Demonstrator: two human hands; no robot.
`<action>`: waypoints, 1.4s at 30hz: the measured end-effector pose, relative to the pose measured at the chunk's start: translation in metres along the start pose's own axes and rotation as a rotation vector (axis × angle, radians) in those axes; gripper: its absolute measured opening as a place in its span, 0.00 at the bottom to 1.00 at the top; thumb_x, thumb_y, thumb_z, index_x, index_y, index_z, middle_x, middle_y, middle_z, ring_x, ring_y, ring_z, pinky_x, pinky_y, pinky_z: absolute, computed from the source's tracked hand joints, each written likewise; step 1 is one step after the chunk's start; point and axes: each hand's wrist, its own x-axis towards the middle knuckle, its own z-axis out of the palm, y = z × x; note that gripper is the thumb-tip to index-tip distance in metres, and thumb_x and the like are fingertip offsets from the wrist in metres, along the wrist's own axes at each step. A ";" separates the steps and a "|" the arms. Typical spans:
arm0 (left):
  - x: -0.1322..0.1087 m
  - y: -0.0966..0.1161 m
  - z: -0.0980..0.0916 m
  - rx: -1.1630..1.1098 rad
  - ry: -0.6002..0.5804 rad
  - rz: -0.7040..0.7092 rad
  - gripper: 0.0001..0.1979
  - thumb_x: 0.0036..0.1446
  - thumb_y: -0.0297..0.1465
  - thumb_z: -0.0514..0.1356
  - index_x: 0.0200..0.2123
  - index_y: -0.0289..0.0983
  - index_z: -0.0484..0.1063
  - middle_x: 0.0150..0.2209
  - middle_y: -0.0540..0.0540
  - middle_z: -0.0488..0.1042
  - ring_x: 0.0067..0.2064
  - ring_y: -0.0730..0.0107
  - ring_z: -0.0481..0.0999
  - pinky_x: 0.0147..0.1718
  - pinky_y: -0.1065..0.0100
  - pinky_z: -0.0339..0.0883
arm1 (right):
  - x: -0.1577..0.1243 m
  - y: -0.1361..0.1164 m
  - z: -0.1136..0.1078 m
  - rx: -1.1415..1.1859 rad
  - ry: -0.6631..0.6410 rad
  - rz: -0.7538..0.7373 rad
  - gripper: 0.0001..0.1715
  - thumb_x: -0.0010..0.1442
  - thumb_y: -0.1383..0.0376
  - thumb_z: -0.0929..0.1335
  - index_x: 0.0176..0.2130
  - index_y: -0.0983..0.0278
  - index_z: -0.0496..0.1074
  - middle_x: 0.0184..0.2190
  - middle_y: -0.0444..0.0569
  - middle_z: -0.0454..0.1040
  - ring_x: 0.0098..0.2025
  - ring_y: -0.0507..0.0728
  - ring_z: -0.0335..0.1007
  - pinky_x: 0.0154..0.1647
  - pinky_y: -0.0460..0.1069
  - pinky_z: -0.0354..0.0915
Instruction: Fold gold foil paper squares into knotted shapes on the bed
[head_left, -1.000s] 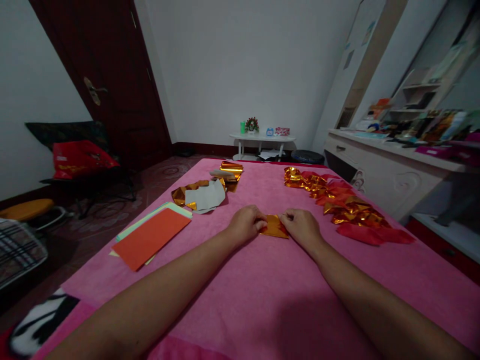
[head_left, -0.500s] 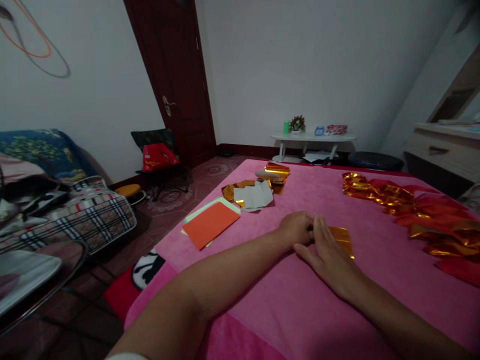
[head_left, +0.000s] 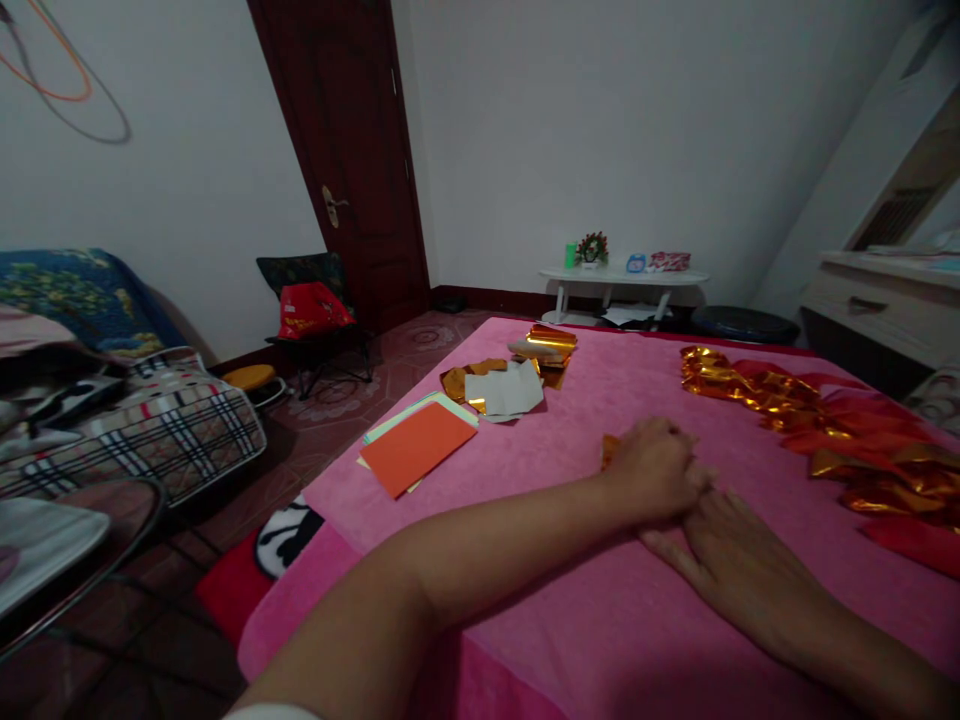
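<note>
On the pink cloth, my left hand point(head_left: 658, 472) lies over a piece of gold foil paper point(head_left: 609, 450), its fingers curled down and closed on it. Only a small edge of the foil shows to the left of that hand; the rest is hidden. My right hand point(head_left: 739, 560) rests flat beside it, fingers stretched out and touching the left fingers, thumb apart. Further back lie white-backed foil pieces point(head_left: 506, 390) and a roll of gold foil point(head_left: 551, 345). A stack of coloured paper with an orange sheet point(head_left: 418, 447) on top sits to the left.
Crinkled gold and red foil strips point(head_left: 840, 425) spread along the right side of the pink-covered table point(head_left: 570, 620). A glass-topped stand point(head_left: 82, 560) is at the left. Beyond are a chair with a red bag point(head_left: 313, 310), a low white table point(head_left: 622, 275) and a drawer cabinet point(head_left: 885, 310).
Both hands have moved to the right. My left hand now covers the foil that showed to the right of my hands, and a bit of foil shows on its left.
</note>
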 end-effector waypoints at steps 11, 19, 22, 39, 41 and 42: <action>0.003 -0.005 0.020 -0.026 -0.246 -0.095 0.39 0.58 0.55 0.34 0.66 0.38 0.42 0.67 0.40 0.46 0.67 0.52 0.40 0.63 0.50 0.41 | 0.002 -0.005 -0.005 -0.035 -0.112 -0.026 0.43 0.58 0.43 0.57 0.61 0.69 0.59 0.58 0.61 0.64 0.60 0.68 0.57 0.60 0.64 0.51; -0.025 -0.050 -0.006 0.268 -0.250 -0.232 0.34 0.61 0.49 0.34 0.65 0.39 0.44 0.67 0.41 0.44 0.67 0.52 0.40 0.62 0.46 0.38 | 0.005 -0.010 -0.011 -0.106 -0.215 0.123 0.53 0.55 0.38 0.55 0.61 0.76 0.57 0.62 0.65 0.55 0.64 0.70 0.49 0.62 0.65 0.48; -0.029 -0.052 -0.008 0.324 -0.219 -0.242 0.33 0.62 0.48 0.35 0.65 0.39 0.44 0.67 0.41 0.44 0.67 0.52 0.42 0.61 0.44 0.39 | 0.020 -0.033 -0.021 -0.118 -0.232 0.179 0.56 0.52 0.37 0.58 0.61 0.78 0.57 0.62 0.68 0.53 0.65 0.72 0.44 0.63 0.67 0.41; -0.027 -0.057 -0.011 0.303 0.033 -0.325 0.25 0.62 0.31 0.47 0.62 0.36 0.53 0.55 0.35 0.66 0.57 0.55 0.63 0.55 0.51 0.55 | 0.015 0.006 -0.018 0.112 -0.181 0.050 0.39 0.58 0.57 0.60 0.63 0.75 0.53 0.64 0.65 0.50 0.66 0.65 0.46 0.64 0.60 0.48; -0.026 -0.059 -0.014 0.244 0.105 -0.305 0.22 0.63 0.32 0.46 0.59 0.36 0.58 0.52 0.37 0.69 0.52 0.58 0.68 0.51 0.56 0.60 | 0.016 0.006 -0.020 0.143 -0.130 0.080 0.38 0.54 0.64 0.61 0.62 0.75 0.55 0.63 0.64 0.55 0.64 0.64 0.51 0.63 0.58 0.50; -0.025 -0.060 -0.017 0.189 0.142 -0.277 0.21 0.63 0.32 0.47 0.57 0.36 0.61 0.50 0.38 0.70 0.51 0.59 0.69 0.49 0.59 0.62 | 0.016 0.005 -0.021 0.168 -0.095 0.110 0.39 0.51 0.66 0.61 0.62 0.74 0.55 0.61 0.63 0.58 0.62 0.63 0.55 0.62 0.57 0.53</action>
